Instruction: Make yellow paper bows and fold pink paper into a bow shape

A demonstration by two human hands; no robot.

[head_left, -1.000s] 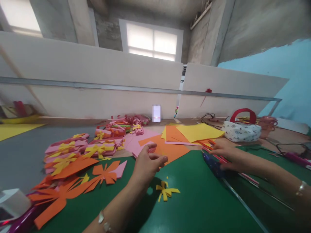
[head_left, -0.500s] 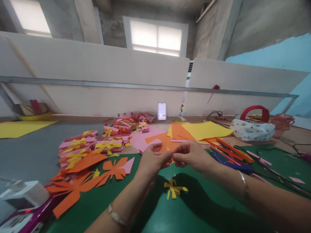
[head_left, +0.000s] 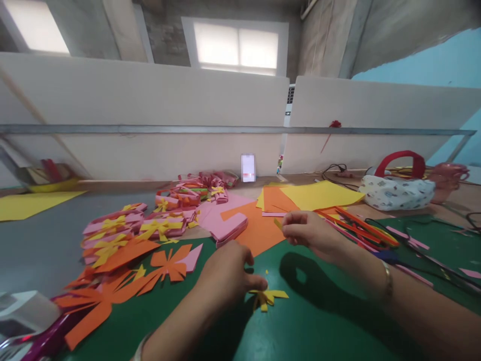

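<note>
My right hand (head_left: 310, 233) pinches a small yellow strip (head_left: 278, 223) above the orange sheet, and the strip's end sticks out past the fingertips. Lower down, my left hand (head_left: 233, 271) reaches over the green mat (head_left: 311, 321) with thumb and fingers apart. Its thumb is at the upper left edge of a yellow bow-like cutout (head_left: 267, 298); I cannot tell whether it touches. Just beyond the left hand lies a folded pink piece (head_left: 231, 228). Orange flower-shaped cutouts (head_left: 171, 263) lie to the left of that hand.
Pink bundles with yellow bows (head_left: 160, 226) are piled at left. Yellow sheets (head_left: 319, 195) and orange sheets (head_left: 259, 240) lie at centre back. On the right are orange strips (head_left: 364, 228), cables and a patterned bag (head_left: 398, 190). A phone (head_left: 248, 168) stands against the white panel.
My hands have parted. The left came down toward the yellow bow-like cutout, while the right moved slightly right with the yellow strip. The folded pink piece shows more fully. The view shifted slightly.
</note>
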